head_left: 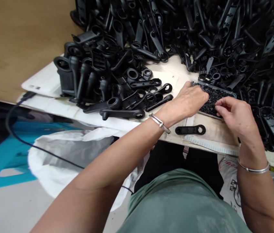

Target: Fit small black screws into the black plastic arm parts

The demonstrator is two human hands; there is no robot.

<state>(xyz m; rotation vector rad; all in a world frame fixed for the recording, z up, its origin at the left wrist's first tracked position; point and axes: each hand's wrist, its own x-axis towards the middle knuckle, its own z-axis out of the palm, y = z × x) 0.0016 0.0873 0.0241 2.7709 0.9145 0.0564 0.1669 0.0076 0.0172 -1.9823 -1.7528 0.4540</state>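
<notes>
- The left hand (191, 100) curls over the tray's left end; its fingertips are hidden, so I cannot tell whether it grips anything.
- The right hand (238, 115) brings thumb and forefinger close together at the tray's right end; I cannot tell if a bit is between them.
- The tray (220, 88) of black bits (213, 94) lies on the table (219, 131), probably there for easy reach; its long axis slants nearer rightward.
- One part (186, 130) lies near the table's edge, roughly along it, ring end right.
</notes>
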